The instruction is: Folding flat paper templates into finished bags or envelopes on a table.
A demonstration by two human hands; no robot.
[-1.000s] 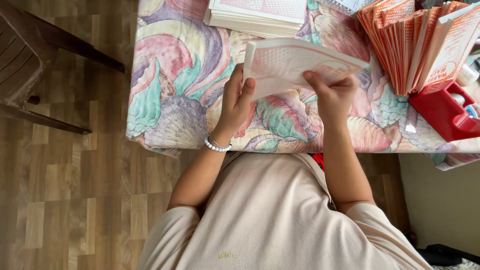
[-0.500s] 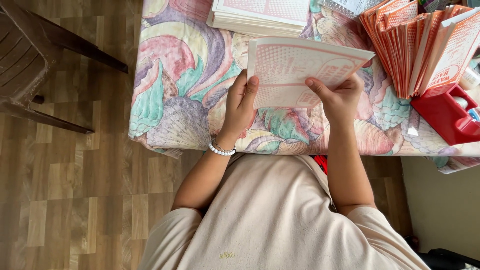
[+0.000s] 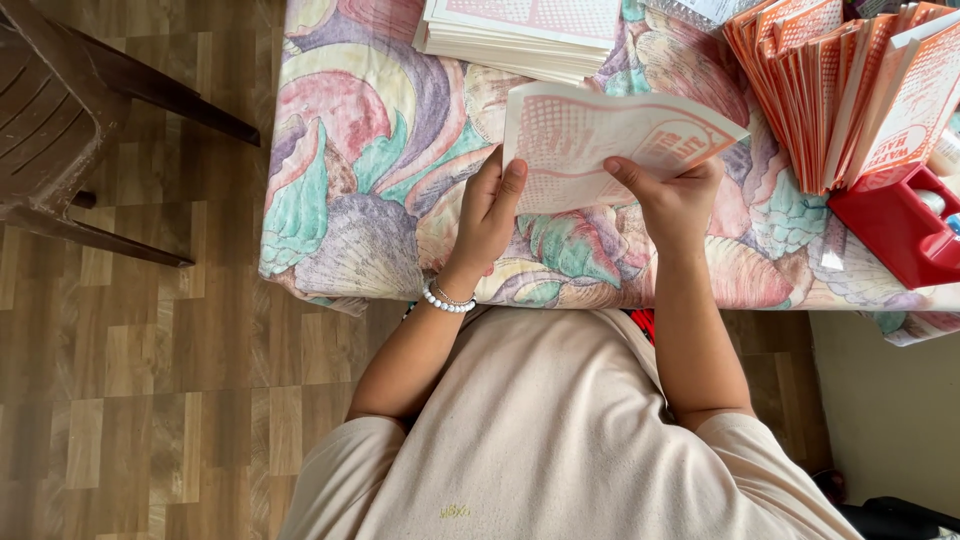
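From my head camera I look down at a table under a flowered cloth (image 3: pixel 360 200) in pink, teal and purple. I hold a flat paper packet (image 3: pixel 610 140), cream with an orange-red grid print and a rounded label shape near its right end, just above the cloth in the middle of the table. My left hand (image 3: pixel 487 215) grips its near left edge, thumb on top, a white bead bracelet (image 3: pixel 447 299) at the wrist. My right hand (image 3: pixel 672 200) pinches the near right part, thumb lying across the printed face.

At the far edge lies a flat stack of like sheets (image 3: pixel 520 30). To the right, a row of orange-printed packets (image 3: pixel 840 90) stands on edge, leaning against a red box (image 3: pixel 895 225). A brown chair (image 3: pixel 60 120) stands on the wood floor at the left.

Against half a second ago, the packet sits lower and tilts more towards me, and my right thumb has slid further onto its face.
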